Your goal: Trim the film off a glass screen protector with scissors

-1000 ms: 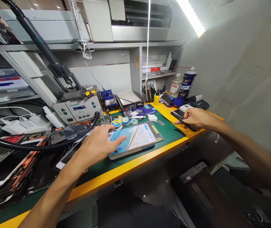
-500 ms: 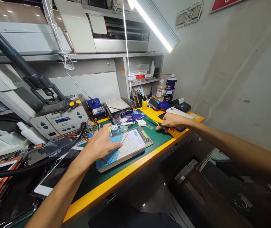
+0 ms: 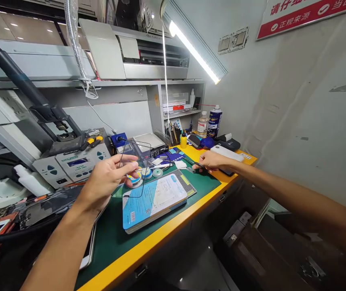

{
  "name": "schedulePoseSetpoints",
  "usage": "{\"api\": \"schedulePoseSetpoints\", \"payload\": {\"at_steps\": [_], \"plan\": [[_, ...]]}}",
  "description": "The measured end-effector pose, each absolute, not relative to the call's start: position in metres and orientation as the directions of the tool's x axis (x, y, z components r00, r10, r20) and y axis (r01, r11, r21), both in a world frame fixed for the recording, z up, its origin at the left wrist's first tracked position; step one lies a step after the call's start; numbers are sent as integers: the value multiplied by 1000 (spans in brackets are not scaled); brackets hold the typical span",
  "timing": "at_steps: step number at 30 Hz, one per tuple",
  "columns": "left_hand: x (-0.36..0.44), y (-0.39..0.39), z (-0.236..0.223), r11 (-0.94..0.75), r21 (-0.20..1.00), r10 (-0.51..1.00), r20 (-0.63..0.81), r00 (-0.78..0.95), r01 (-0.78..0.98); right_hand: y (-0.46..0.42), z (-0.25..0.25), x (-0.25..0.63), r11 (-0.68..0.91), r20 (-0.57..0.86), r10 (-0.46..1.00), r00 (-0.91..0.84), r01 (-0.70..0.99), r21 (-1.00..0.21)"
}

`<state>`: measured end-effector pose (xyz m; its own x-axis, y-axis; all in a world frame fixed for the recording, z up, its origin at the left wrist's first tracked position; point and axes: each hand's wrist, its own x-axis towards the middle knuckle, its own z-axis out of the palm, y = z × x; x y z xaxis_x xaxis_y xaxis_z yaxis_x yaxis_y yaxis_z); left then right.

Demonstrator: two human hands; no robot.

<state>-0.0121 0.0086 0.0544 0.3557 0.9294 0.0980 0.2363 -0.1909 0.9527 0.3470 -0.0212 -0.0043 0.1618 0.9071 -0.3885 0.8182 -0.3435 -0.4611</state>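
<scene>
My left hand (image 3: pixel 109 178) pinches a clear glass panel with a thin black border (image 3: pixel 144 190) by its edge, tilted up above the desk. Under and to the right of the panel lies a thick blue-and-white book (image 3: pixel 157 202) on the green mat (image 3: pixel 109 238). At the mat's right side my right hand (image 3: pixel 207 161) is closed around a slender dark tool (image 3: pixel 193 162) that points left. Its exact kind is hard to make out. A white phone (image 3: pixel 226 152) lies just behind that hand, with a dark phone partly hidden below it.
Solder spools (image 3: pixel 146 173) sit behind the book, and a perforated metal plate (image 3: pixel 188 185) lies beside it. A grey soldering station (image 3: pixel 76 161) stands at the left. A yellow bottle (image 3: pixel 183 140) and a spray can (image 3: pixel 214 121) stand at the back right.
The glass panel, earlier lying low over the book, is now lifted and tilted in my left hand. My right hand has moved left over the mat with the dark tool. The view has swung right.
</scene>
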Motion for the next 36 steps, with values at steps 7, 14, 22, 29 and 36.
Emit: {"api": "schedulePoseSetpoints", "payload": {"at_steps": [7,14,22,29,36], "plan": [[-8,10,35,-119,992,957,126,260,-44,-6,13,351,-304,-466,872,153,914,-268],[-7,6,27,-149,970,954,193,231,-193,-6,16,354,-199,-461,886,53,940,-276],[-7,-1,28,-179,939,950,243,196,-294,-30,45,319,-53,-256,964,-74,888,-456],[-4,-9,24,-252,913,942,307,137,-320,-58,44,215,251,211,964,-160,309,-917],[-5,-10,18,-311,893,933,352,75,-326,-36,34,163,327,331,943,-43,-73,-942]]}}
